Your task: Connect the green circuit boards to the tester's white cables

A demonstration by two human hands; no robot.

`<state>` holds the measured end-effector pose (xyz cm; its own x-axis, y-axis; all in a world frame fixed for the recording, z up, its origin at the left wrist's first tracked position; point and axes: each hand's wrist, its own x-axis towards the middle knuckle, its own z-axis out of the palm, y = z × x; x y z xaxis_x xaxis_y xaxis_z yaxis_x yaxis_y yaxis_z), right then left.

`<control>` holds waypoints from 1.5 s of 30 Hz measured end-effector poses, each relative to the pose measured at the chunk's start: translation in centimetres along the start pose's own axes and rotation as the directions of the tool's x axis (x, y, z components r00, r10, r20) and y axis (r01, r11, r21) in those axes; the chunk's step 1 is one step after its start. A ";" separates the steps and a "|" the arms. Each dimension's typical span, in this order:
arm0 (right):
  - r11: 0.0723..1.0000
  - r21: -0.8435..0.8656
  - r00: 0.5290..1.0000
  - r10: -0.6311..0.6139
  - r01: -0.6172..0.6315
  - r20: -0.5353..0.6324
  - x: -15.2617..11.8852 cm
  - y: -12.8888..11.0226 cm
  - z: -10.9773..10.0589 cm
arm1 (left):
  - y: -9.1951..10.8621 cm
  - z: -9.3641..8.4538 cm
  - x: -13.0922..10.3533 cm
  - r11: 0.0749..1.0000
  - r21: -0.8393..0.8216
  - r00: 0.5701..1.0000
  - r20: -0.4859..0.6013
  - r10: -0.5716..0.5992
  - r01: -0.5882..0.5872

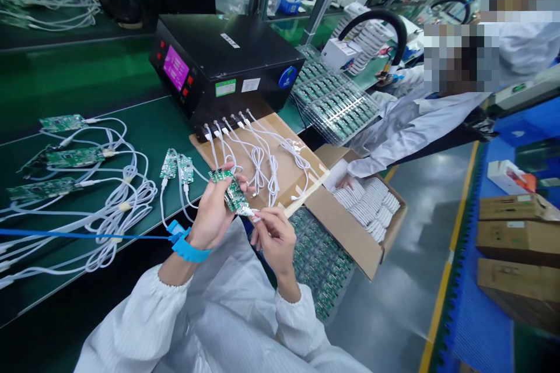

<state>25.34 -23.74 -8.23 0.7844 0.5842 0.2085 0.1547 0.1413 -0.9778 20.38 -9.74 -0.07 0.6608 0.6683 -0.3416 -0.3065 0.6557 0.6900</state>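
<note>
My left hand (213,214), with a blue wrist strap (191,249) below it, grips a green circuit board (234,193) by its edges. At the board's lower end, my right hand (275,236) pinches the white plug of a cable (250,212), which meets the board's edge; how deep it sits I cannot tell. Left of my hands, two small circuit boards (177,166) with white cables plugged in lie on the green bench. Behind the held board, several white cables (258,166) run from the black test box (227,58) across a cardboard sheet (284,128).
Bundled white cables (126,204) and larger cabled boards (74,157) cover the left bench. An open carton (371,253) of white parts stands at right, with a co-worker's hand (345,181) in it. Board trays (321,265) sit below and racks (339,105) behind.
</note>
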 end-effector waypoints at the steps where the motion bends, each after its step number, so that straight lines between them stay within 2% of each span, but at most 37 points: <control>1: 1.000 -0.010 1.000 0.000 0.000 -0.009 0.0 -0.1 0.1 | 0.0 -0.1 0.0 1.000 0.003 1.000 0.010 0.012 -0.012; 8: 0.996 -0.084 0.996 0.033 -0.040 -0.082 0.2 -1.0 0.6 | -1.2 -1.1 0.0 0.982 0.099 0.986 0.053 0.155 -0.160; 14: 0.994 -0.090 0.992 0.058 -0.069 -0.114 0.3 -1.4 0.9 | -2.7 -1.4 -0.6 0.912 0.245 0.944 0.114 0.310 -0.329; 17: 0.996 -0.071 0.992 0.047 -0.056 -0.115 0.2 -1.3 1.0 | -3.0 -1.6 -0.8 0.901 0.264 0.938 0.141 0.318 -0.345; 21: 0.998 -0.035 0.984 0.044 -0.051 -0.170 0.5 -1.6 1.1 | -3.1 -2.1 -0.8 0.923 0.262 0.959 0.118 0.259 -0.282; 23: 0.994 -0.003 0.983 0.105 -0.107 -0.153 0.9 -2.2 0.7 | -2.9 -2.4 -0.7 0.915 0.318 0.968 0.107 0.227 -0.249; 25: 0.973 0.047 0.972 0.229 -0.227 -0.051 1.6 -2.8 -0.1 | -2.5 -2.7 -0.6 0.873 0.423 0.970 0.100 0.223 -0.244; 27: 0.930 0.103 0.935 0.351 -0.354 0.045 2.3 -3.4 -1.1 | -2.1 -2.8 -0.5 0.818 0.519 0.967 0.098 0.234 -0.250; 30: 0.880 0.198 0.900 0.434 -0.431 0.031 3.5 -4.0 -2.3 | -1.5 -2.7 -0.4 0.771 0.577 0.962 0.121 0.245 -0.269; 34: 0.891 0.279 0.920 0.387 -0.359 -0.053 5.0 -4.5 -2.4 | -1.7 -2.4 -0.6 0.743 0.609 0.960 0.181 0.213 -0.279; 36: 0.905 0.274 0.940 0.341 -0.325 -0.013 5.7 -4.7 -1.9 | -2.0 -2.3 -0.7 0.768 0.590 0.967 0.189 0.170 -0.250; 40: 0.953 0.181 0.969 0.229 -0.242 0.087 6.4 -4.8 -0.5 | -2.6 -2.1 -1.0 0.873 0.463 0.975 0.216 0.056 -0.153; 45: 0.990 0.074 0.992 0.112 -0.116 0.063 6.5 -4.7 0.4 | -2.7 -1.7 -1.3 0.927 0.362 0.963 0.270 -0.001 -0.101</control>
<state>29.51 -20.27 -2.31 0.7575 0.6454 0.0986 0.0175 0.1310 -0.9912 19.22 -11.78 -2.56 0.8216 0.5481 -0.1568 -0.1027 0.4129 0.9050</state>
